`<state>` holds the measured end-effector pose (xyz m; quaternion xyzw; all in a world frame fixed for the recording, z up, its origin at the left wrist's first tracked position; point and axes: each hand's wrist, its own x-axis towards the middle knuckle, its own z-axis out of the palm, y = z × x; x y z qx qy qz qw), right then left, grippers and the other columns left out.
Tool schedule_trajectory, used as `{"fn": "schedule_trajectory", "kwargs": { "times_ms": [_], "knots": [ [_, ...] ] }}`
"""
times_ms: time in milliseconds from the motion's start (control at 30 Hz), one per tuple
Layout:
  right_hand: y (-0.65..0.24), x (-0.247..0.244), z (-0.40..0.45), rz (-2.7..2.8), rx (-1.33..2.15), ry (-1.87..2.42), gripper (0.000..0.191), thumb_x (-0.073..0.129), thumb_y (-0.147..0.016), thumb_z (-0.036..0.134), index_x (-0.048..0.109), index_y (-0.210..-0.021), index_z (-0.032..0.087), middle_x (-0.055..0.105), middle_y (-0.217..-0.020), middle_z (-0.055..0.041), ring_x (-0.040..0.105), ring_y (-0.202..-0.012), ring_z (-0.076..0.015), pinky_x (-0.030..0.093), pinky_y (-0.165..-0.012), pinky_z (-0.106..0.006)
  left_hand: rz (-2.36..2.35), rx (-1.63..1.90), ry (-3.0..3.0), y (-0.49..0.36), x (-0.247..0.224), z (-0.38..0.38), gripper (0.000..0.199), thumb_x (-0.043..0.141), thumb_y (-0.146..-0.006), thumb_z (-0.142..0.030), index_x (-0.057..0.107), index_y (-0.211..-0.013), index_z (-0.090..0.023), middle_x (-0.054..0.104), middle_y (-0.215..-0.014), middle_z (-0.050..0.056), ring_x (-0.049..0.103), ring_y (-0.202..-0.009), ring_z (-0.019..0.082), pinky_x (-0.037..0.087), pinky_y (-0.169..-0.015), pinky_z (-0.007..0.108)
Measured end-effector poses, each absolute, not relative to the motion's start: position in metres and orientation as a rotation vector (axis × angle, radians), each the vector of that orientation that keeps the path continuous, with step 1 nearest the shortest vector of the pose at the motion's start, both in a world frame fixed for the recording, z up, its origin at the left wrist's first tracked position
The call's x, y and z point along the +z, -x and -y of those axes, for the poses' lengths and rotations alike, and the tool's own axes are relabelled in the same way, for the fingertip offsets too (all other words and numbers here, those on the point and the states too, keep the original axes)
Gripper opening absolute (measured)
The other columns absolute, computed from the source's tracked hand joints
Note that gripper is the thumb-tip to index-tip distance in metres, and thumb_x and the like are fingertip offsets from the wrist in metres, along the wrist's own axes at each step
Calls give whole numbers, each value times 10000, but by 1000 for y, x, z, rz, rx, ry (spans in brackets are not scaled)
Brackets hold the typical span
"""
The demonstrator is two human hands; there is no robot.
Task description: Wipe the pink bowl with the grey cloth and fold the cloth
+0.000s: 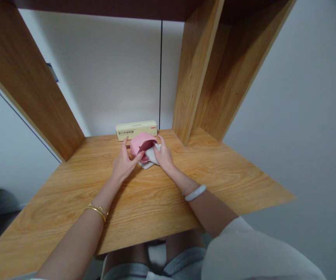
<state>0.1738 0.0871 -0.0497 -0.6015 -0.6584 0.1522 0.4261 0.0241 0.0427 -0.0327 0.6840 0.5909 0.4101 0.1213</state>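
Observation:
A pink, rounded, hollow item point(142, 140) is tilted with its opening toward me above the wooden desk; its exact kind is unclear. My left hand point(124, 162) grips its left side, thumb at the lower rim and fingers behind. At the opening's right, my right hand point(164, 154) is closed on a white cloth point(151, 154), which reaches partly into the opening. The cloth's lower end hangs below the pink item, by the desk surface. Some of my right fingers are hidden behind the pink item and the cloth.
Behind the pink item, a pale yellow box point(137, 129) with printed characters stands against the white back panel. The wooden desk point(223, 175) has an upright wooden divider point(195, 70) at right and a slanting side board point(39, 85) at left. A shelf hangs overhead.

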Motion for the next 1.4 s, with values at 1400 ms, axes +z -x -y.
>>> {"fn": "schedule_trajectory", "kwargs": {
  "times_ms": [1400],
  "knots": [
    [-195,-39,-98,2074,388,1814,347,522,-766,375,545,-1071,210,631,-1002,-64,542,-973,-217,342,-831,-376,-1211,1610,-703,4,-53,-74,319,483,-689,-498,402,-632,-195,361,-418,-78,277,-304,37,197,-315,160]
  ]
}}
